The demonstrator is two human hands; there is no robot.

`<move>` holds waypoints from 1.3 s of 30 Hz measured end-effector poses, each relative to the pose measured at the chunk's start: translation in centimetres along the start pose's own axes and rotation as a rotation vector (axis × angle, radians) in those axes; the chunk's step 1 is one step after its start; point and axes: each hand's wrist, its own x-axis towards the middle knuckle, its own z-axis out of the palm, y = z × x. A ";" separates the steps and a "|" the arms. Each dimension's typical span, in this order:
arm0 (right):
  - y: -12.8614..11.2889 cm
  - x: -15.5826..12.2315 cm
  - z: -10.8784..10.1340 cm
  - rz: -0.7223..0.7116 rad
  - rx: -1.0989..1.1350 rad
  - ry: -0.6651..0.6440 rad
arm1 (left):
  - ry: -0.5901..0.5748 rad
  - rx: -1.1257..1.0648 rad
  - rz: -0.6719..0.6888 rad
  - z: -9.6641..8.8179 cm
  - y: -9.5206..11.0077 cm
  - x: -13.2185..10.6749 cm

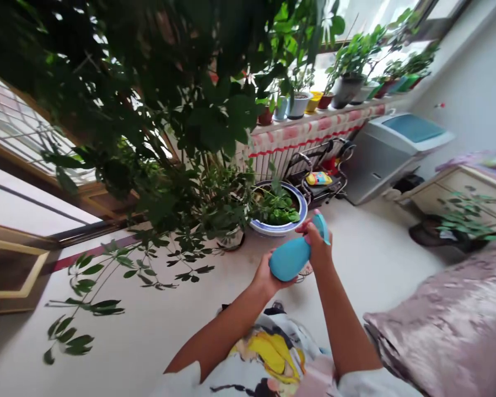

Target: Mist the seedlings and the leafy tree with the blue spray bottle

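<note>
A blue, pear-shaped spray bottle [289, 259] is tilted in front of my body, its rounded base toward the lower left. My left hand [267, 275] cups this base from below and the side. Around the neck, just under the curved blue head, my right hand [319, 245] is closed; some of its fingers are hidden behind the bottle. Just beyond the hands stands a blue-and-white round pot [301, 207] with low leafy greens [275, 207] in it. The bottle is apart from these leaves.
A tall leafy plant [157, 127] overhangs the left, its lower branches reaching over the pale floor [149, 342]. Potted plants line the windowsill [334, 113]. A folding cart [326, 184], a washing machine [380, 154], a cabinet [450, 193] and a covered piece of furniture [450, 320] stand to the right.
</note>
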 end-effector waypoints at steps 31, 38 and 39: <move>4.5 33.3 -11.7 -0.084 0.172 -0.018 | -0.188 0.100 -0.061 18.8 2.5 26.4; 1.9 44.7 -10.0 -0.224 0.072 0.147 | -0.130 0.338 -0.049 23.1 12.2 30.0; 1.7 46.0 -9.7 -0.230 0.070 0.145 | -0.116 0.354 -0.049 23.4 13.2 30.4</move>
